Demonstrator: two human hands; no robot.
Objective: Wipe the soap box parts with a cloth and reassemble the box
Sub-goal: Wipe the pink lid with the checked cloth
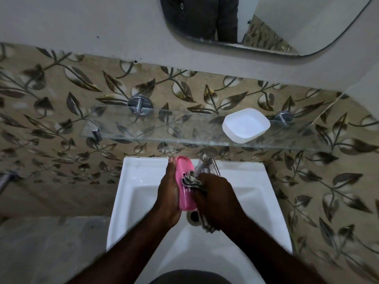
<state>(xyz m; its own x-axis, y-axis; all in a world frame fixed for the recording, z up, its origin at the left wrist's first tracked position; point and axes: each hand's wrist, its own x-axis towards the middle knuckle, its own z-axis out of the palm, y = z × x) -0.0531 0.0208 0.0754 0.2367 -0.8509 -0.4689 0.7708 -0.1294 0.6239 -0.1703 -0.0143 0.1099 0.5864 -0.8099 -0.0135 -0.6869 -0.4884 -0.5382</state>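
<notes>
Over the white sink (143,173), my left hand (169,191) grips a pink slotted soap box part (183,171) held on edge. My right hand (217,199) holds a striped grey-and-white cloth (190,178) bunched against the inner face of the pink part; a tail of the cloth hangs below my wrist. A white soap box part (246,125) lies open side up on the glass shelf (143,121), at its right end, apart from both hands.
A chrome tap (207,160) juts out from the wall just behind the pink part. The sink drain (192,218) lies under my hands. A mirror (266,23) hangs above the leaf-patterned tiles. A grey counter (51,249) sits left of the sink.
</notes>
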